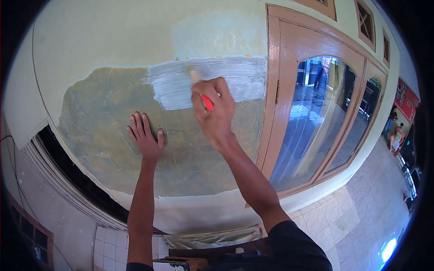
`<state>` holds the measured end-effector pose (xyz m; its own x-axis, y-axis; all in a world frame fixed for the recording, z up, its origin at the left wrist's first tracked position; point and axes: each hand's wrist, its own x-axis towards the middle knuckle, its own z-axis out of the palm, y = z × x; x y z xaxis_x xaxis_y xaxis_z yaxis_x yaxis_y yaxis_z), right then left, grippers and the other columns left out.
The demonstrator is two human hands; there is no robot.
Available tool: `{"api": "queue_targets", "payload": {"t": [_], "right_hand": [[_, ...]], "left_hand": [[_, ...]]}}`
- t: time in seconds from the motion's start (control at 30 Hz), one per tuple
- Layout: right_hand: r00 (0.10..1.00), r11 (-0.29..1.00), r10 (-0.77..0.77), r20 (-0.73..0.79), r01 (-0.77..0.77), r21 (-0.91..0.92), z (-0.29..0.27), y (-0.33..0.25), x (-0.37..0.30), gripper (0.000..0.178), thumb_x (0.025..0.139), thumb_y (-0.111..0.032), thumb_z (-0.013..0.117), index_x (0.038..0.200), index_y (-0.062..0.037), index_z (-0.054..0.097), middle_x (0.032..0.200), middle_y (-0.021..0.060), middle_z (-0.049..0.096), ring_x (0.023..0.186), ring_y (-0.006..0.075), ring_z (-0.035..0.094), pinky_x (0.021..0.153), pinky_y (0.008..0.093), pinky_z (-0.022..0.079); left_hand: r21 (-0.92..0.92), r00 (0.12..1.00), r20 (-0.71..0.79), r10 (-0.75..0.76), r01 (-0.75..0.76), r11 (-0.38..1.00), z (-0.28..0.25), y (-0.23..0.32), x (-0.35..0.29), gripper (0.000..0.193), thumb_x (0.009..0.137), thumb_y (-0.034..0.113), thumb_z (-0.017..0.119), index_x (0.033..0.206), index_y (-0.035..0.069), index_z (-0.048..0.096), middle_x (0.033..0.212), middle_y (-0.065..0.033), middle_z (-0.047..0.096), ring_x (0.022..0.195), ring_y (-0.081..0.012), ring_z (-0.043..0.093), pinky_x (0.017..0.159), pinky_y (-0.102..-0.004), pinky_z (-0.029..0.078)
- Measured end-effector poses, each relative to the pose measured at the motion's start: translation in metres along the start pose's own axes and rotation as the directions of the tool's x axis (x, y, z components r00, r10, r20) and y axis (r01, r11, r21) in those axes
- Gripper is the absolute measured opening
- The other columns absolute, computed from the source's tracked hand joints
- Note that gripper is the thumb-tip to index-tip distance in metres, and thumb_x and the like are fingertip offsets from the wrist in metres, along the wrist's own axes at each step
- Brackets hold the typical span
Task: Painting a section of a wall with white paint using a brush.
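My right hand (219, 115) is closed around a paintbrush (207, 102) with a red handle. The bristle end is blurred and lies over the upper part of a freshly whitened area (244, 81) of wall. Streaky horizontal brush marks run across that white paint. Below and left of it spreads a bare grey-green patch (104, 117) with an uneven outline and thin cracks. My left hand (147, 140) rests flat against this patch with its fingers spread, holding nothing.
To the right stands a brown wooden window frame (271, 113) with arched glass panes, bordering the painted area. A dark opening (81, 171) slants along the left. Low in front lies a crumpled sheet (212, 239). People (398, 137) are far off at the right, beyond the tiled floor (325, 212).
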<state>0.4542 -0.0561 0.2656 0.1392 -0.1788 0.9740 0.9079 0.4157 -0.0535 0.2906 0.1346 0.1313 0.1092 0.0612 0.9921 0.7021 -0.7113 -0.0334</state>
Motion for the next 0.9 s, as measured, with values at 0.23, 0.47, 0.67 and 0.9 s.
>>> {"api": "queue_targets", "payload": {"t": [0.23,0.47,0.67,0.9], "right_hand": [[0.950,0.957,0.270,-0.157,-0.283,-0.064,-0.095,0.073,0.014,0.008,0.090,0.002,0.068,0.097,-0.0026,0.067,0.096,0.0074,0.067,0.089,0.0155,0.062,0.079,0.0284,0.050],[0.978,0.948,0.029,-0.206,-0.092,-0.304,-0.100,0.050,0.012,0.014,0.086,0.005,0.069,0.095,-0.0029,0.063,0.092,0.0089,0.064,0.084,0.0196,0.062,0.071,0.0300,0.051],[0.999,0.999,0.019,-0.029,-0.019,-0.025,0.021,-0.002,-0.031,0.022,0.076,0.005,0.074,0.093,-0.0064,0.068,0.094,0.0092,0.061,0.083,0.0269,0.061,0.066,0.0345,0.049],[0.816,0.399,0.559,0.146,-0.419,0.815,0.053,-0.018,-0.014,0.011,0.088,0.007,0.063,0.094,-0.0019,0.064,0.090,0.0012,0.059,0.086,0.0124,0.057,0.072,0.0269,0.049]], "left_hand": [[0.007,1.000,0.000,-0.003,0.003,1.000,0.000,-0.004,0.001,0.072,0.101,0.049,0.037,0.155,0.002,0.032,0.163,-0.0198,0.028,0.152,-0.0384,0.022,0.120,-0.0595,0.009],[-0.001,1.000,-0.023,-0.017,0.017,1.000,0.005,0.000,0.000,0.072,0.101,0.049,0.037,0.155,0.002,0.033,0.163,-0.0199,0.028,0.152,-0.0387,0.022,0.120,-0.0597,0.009],[-0.008,1.000,-0.013,-0.016,0.016,1.000,0.005,-0.011,-0.001,0.072,0.101,0.050,0.037,0.155,0.002,0.033,0.162,-0.0205,0.029,0.152,-0.0388,0.022,0.120,-0.0596,0.009],[-0.022,1.000,0.006,-0.023,0.023,0.999,-0.008,-0.026,0.000,0.072,0.100,0.050,0.039,0.154,0.002,0.036,0.162,-0.0196,0.029,0.152,-0.0380,0.023,0.120,-0.0595,0.009]]}}
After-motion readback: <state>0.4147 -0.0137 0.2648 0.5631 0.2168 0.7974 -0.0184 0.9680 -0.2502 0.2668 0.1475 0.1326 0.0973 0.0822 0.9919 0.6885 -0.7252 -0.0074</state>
